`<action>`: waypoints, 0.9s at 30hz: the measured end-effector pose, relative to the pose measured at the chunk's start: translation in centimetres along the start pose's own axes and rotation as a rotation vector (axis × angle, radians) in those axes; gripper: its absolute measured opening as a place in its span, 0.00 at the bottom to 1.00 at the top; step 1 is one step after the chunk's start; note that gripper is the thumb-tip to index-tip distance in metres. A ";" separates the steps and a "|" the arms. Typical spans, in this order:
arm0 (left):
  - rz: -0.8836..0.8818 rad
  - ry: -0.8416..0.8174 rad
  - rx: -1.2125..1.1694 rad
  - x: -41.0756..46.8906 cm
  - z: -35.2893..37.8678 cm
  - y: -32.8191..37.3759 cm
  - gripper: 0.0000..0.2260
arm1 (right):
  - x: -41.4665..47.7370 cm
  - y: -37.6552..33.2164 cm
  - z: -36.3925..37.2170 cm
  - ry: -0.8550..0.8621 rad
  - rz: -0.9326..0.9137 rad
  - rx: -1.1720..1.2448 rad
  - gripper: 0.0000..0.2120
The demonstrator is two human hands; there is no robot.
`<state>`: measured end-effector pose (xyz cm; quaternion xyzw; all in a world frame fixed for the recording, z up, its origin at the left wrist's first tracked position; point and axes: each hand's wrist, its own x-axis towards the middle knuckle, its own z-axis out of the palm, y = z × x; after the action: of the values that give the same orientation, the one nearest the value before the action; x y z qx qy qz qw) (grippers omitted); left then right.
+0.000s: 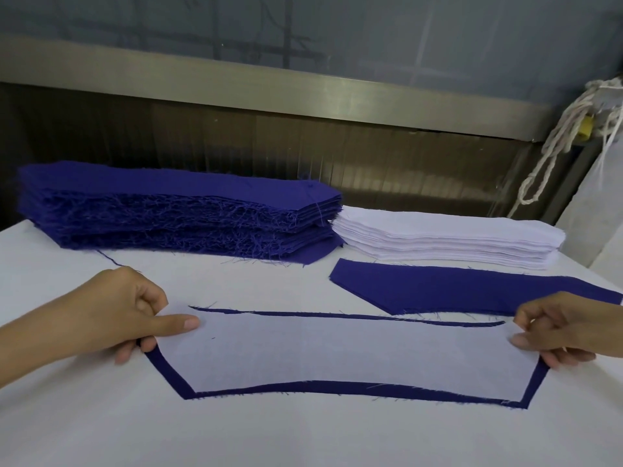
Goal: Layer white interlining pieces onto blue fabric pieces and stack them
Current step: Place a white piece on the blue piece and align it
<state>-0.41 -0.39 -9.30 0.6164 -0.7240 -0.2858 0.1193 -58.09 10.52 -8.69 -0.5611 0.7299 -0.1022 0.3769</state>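
A white interlining piece [344, 352] lies over a blue fabric piece [182, 379], whose blue border shows along the front and both slanted ends. My left hand [114, 315] pinches the left end of the pair between thumb and fingers. At the right end, my right hand [566, 328] pinches them the same way. A single blue piece [448, 288] lies flat just behind. Further back stand a thick stack of frayed blue pieces [175, 210] on the left and a stack of white interlining pieces [445, 235] on the right.
Everything rests on a table covered in white cloth [303, 436]. A metal rail and dark panel [303, 106] run along the far edge. White cords [559, 136] hang at the back right beside a pale surface.
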 end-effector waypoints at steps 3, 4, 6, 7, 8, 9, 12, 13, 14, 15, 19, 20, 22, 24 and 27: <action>-0.016 0.005 0.012 -0.1 -0.2 0.1 0.29 | -0.2 -0.2 0.1 0.006 0.003 -0.005 0.22; -0.022 0.004 0.021 -0.2 -0.3 0.0 0.30 | -0.3 -0.3 0.2 0.008 0.007 -0.005 0.22; -0.029 0.003 0.050 -0.3 -0.6 -0.1 0.33 | -0.5 -0.4 0.3 0.020 0.014 -0.005 0.23; -0.029 0.006 0.062 -0.2 -0.8 -0.2 0.35 | -0.5 -0.4 0.4 0.027 0.016 -0.005 0.24; -0.028 0.010 0.072 -0.2 -1.0 -0.4 0.37 | -0.5 -0.5 0.5 0.033 0.019 -0.005 0.24; -0.027 0.012 0.078 -0.1 -1.1 -0.6 0.38 | -0.6 -0.5 0.5 0.038 0.024 -0.005 0.24; -0.037 0.005 0.077 0.1 -1.3 -0.8 0.35 | -0.8 -0.6 0.4 0.051 0.050 -0.009 0.26; -0.044 0.008 0.078 0.2 -1.4 -0.9 0.33 | -0.9 -0.6 0.4 0.055 0.057 -0.014 0.27; -0.052 0.017 0.081 0.3 -1.4 -1.1 0.30 | -0.9 -0.5 0.3 0.060 0.061 -0.023 0.28; -0.061 0.030 0.086 0.4 -1.5 -1.3 0.29 | -1.0 -0.6 0.2 0.065 0.062 -0.031 0.29; -0.067 0.107 0.096 1.3 -2.5 -3.1 0.36 | -1.6 -1.0 -0.1 0.074 0.081 -0.025 0.24; -0.067 0.140 0.093 1.8 -3.0 -3.9 0.37 | -1.8 -1.2 -0.2 0.078 0.093 -0.022 0.19; -0.001 0.230 0.101 2.8 -3.7 -5.4 0.36 | -1.8 -1.9 -0.6 0.117 0.106 -0.002 0.11; 0.120 0.317 0.092 3.7 -3.9 -5.9 0.32 | -1.5 -2.5 -1.3 0.203 0.119 0.025 0.07; 0.304 0.368 0.092 4.2 -3.2 -2.6 0.24 | -0.9 -3.6 -2.8 0.348 0.177 0.034 0.09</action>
<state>2.52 -5.45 -8.93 0.5469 -0.7866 -0.1142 0.2628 -57.21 9.29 -4.34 -0.4623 0.8286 -0.1766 0.2618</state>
